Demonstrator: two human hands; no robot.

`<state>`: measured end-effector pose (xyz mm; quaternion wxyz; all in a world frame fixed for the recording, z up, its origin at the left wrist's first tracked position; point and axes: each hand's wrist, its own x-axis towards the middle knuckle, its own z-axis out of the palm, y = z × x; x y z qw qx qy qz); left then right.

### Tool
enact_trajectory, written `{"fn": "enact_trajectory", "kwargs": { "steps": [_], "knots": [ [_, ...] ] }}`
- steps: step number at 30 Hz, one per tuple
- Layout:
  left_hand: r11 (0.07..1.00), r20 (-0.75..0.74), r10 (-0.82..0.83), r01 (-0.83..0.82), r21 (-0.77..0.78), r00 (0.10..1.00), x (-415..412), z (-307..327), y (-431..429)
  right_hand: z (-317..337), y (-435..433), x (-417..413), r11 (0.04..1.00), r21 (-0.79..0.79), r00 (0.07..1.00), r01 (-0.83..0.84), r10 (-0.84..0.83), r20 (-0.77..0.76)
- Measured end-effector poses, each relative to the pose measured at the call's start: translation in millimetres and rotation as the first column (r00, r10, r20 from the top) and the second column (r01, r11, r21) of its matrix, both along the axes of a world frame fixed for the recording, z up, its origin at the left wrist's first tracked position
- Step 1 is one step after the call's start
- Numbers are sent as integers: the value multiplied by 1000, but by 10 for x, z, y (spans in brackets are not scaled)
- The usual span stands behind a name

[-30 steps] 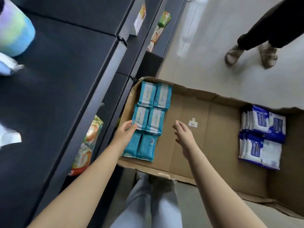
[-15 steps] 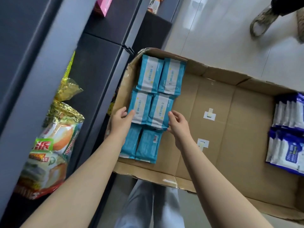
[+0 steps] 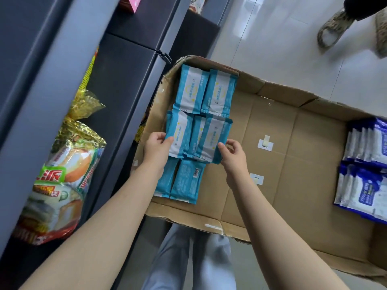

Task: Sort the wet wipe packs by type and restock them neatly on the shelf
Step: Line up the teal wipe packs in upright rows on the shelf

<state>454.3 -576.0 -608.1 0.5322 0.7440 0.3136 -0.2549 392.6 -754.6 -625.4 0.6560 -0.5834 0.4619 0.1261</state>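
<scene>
Dark grey shelf (image 3: pixel 62 59) fills the frame from 7 to 12 o'clock. An open, flat cardboard box (image 3: pixel 293 153) sits on the pale floor at the shelf's 3 o'clock, touching its base. Snack bags (image 3: pixel 60 181) in shiny gold and green lie on a lower shelf level at 8 o'clock.

Dark blue wipe packs (image 3: pixel 364 170) stand on edge in two bunches against the box's 3 o'clock wall, well apart from the teal ones. Teal wipe packs lie in three rows of two at the box's 10 o'clock corner. The back teal packs (image 3: pixel 206 92) lie flat, label up. The front teal packs (image 3: pixel 184 181) lie flat, barcode side up. The middle teal packs (image 3: pixel 199 137) are bunched, overlapping and tilted.

The left hand (image 3: pixel 156 149) grips the 9 o'clock edge of the middle teal packs, thumb on top. The right hand (image 3: pixel 232 155) pinches their 4 o'clock corner with curled fingers. The hands are apart with the bunch clamped between them.

Another person's shoe (image 3: pixel 333 26) is on the floor at 1 o'clock. White tape pieces (image 3: pixel 265 143) are stuck on the box floor just at the right hand's 2 and 5 o'clock.
</scene>
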Motion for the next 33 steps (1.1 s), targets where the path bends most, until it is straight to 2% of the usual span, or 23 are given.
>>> {"fn": "enact_trajectory", "kwargs": {
  "steps": [4,8,16,19,25,30,33],
  "knots": [
    [994,85,87,-80,-73,993,-177,400,-41,414,-177,-144,998,36,994,52,-56,94],
    [969,163,193,-162,-186,967,-486,1090,-91,1134,-303,-309,980,180,975,81,-116,189],
    [817,188,503,-393,-421,844,-1595,3177,126,3294,-317,-908,925,319,910,-204,60,409],
    [772,235,573,-420,-477,785,-2029,3795,351,3905,-140,-1123,903,328,877,-277,98,471],
    [756,409,629,-400,-518,661,-2933,4703,997,4727,540,-1508,818,353,799,-453,198,568],
    [736,527,677,-443,-512,514,-3994,5225,1682,5254,1386,-2105,752,238,650,-615,313,692],
    [727,567,685,-486,-485,458,-4787,5461,2092,5486,1912,-2640,706,200,589,-679,362,722]
  ]
}}
